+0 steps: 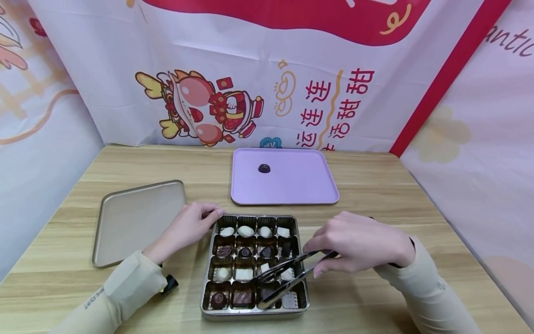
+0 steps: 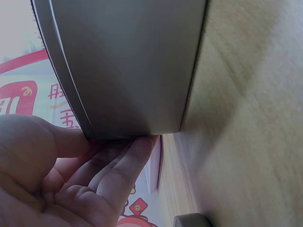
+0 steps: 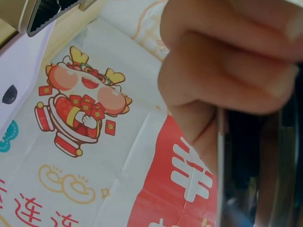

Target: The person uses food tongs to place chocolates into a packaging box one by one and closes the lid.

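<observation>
A metal box [image 1: 254, 316] of chocolates, divided into several dark compartments, sits at the front of the table. White chocolates fill its back row; dark and white pieces lie in the others. My left hand [image 1: 193, 226] holds the box's back left corner, and the left wrist view shows the thumb and fingers [image 2: 111, 182] around that end. From the right, my right hand [image 1: 354, 243] grips black tongs [image 1: 292, 273]. Their arms are spread, with the tips over the front two rows, partly covering a dark chocolate [image 1: 268, 292].
Behind the box lies a lilac tray [image 1: 300, 178] bearing one dark chocolate [image 1: 264, 168]. A beige metal lid [image 1: 135, 222] lies at the left, partly behind my left arm. Printed cloth [image 1: 267, 93] hangs along the table's back edge.
</observation>
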The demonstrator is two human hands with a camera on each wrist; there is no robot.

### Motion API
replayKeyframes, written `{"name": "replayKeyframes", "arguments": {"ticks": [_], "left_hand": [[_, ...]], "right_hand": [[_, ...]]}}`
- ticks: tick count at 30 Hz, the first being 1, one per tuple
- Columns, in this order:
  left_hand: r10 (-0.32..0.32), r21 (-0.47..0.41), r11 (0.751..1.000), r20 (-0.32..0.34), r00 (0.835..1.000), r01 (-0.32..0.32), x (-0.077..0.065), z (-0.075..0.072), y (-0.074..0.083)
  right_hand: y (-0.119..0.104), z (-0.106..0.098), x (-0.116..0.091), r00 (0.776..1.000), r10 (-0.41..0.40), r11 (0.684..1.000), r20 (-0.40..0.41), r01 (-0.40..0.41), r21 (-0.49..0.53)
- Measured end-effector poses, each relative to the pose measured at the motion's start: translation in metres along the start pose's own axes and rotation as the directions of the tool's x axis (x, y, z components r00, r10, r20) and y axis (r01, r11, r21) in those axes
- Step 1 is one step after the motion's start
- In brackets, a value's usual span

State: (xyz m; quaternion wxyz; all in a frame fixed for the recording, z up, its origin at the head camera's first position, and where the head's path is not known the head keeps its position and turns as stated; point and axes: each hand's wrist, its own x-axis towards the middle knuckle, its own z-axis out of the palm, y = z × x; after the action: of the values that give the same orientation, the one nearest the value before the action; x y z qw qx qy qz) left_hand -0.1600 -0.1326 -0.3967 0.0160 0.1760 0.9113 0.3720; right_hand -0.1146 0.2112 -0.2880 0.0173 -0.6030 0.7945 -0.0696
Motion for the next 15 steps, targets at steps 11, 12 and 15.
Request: {"name": "replayKeyframes", "arguments": {"ticks": [11,12,15], "left_hand": [[0.015,0.007,1.0,-0.005,1.0,-0.015,0.001,0.001,0.0],[0.015,0.007,1.0,-0.006,1.0,-0.015,0.001,0.001,-0.001],[0.014,0.004,1.0,-0.003,1.0,-0.014,0.0,0.001,-0.001]], "right_hand": [[0.019,-0.006,-0.008,0.989,0.113,0.991,-0.097,-0.105,0.082],[0.023,-0.006,-0.009,0.984,0.145,0.987,-0.101,-0.137,0.081],[0.037,-0.004,-0.009,0.963,0.247,0.968,-0.105,-0.24,0.07]]}}
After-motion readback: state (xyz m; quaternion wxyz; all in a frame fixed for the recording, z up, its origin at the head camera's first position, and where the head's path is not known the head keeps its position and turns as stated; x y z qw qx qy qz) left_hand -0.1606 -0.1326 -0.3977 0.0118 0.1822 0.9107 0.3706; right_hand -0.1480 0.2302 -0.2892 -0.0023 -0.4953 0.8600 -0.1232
